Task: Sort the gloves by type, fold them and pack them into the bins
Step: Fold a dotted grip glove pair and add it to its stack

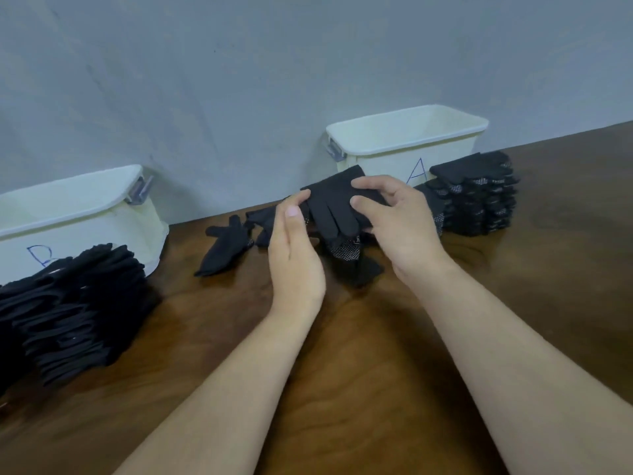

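A black glove point(334, 204) is held up above the table between both hands. My left hand point(294, 248) pinches its left edge with thumb and fingertips. My right hand point(397, 221) grips its right side, thumb on top. Under it lie loose black gloves with white grip dots point(346, 250), and a plain black glove point(224, 250) lies to the left. A tall stack of folded dotted gloves point(479, 193) stands by the white bin marked A point(407, 142). A heap of plain black gloves point(72, 310) sits in front of the white bin marked B point(78, 214).
The brown wooden table point(342, 371) runs up to a grey wall behind the bins. Both bins stand against that wall, B at the left and A right of centre. My forearms reach in from the bottom edge.
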Demonstrator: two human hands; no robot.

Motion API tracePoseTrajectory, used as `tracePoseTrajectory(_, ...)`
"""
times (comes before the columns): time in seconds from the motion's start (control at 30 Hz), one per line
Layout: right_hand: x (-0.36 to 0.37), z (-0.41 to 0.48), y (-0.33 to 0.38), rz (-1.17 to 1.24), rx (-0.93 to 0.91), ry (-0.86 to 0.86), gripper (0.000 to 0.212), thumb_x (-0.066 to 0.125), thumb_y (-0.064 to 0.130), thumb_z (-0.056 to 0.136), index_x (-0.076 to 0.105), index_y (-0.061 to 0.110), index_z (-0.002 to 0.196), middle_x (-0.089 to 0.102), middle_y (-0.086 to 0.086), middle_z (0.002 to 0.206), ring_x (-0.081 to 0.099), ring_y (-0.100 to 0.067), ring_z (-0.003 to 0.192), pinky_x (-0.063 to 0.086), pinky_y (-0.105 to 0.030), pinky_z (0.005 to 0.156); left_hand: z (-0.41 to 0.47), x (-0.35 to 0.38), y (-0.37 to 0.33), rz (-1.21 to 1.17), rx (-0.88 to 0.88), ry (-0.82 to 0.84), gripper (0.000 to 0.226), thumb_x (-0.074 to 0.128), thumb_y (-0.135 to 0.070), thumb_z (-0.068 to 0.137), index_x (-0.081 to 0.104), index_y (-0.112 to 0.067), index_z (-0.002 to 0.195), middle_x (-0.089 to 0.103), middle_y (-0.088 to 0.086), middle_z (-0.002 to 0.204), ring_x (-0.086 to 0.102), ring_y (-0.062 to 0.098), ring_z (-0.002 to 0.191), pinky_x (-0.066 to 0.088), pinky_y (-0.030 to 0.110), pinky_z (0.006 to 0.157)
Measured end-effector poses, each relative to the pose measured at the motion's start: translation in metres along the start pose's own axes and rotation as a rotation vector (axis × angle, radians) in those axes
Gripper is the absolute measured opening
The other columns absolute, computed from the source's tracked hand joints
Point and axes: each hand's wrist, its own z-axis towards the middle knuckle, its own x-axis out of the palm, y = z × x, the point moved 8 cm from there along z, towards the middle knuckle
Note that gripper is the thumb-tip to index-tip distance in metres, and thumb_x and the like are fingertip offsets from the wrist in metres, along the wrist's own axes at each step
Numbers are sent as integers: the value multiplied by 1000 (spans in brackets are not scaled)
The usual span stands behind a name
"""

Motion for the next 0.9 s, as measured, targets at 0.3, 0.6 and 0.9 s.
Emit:
tracePoseTrajectory(0.3,-110,49,-24,-19,62,-236,22,74,17,97,79,24,118,77,9,109,74,-5,99,61,-23,83,31,111,12,304,59,162,56,17,-50,112,71,-42,123,65,-20,123,51,12,130,28,35,115)
tracePoseTrajectory(0.6,-105,44,-19,-246,39,-261,36,75,32,87,79,27,122,75,10,113,74,-7,97,62,-38,95,34,116,30,470,23,256,57,12,-43,114,64,-38,136,66,-9,134,43,16,131,19,33,102)
tracePoseTrajectory(0.9,-95,30,5,-902,-246,-276,34,69,30,99,73,18,131,70,0,127,64,-22,114,41,-29,91,33,120,35,626,29,313,60,15,-45,114,71,-34,133,65,-3,131,43,21,131,27,40,108)
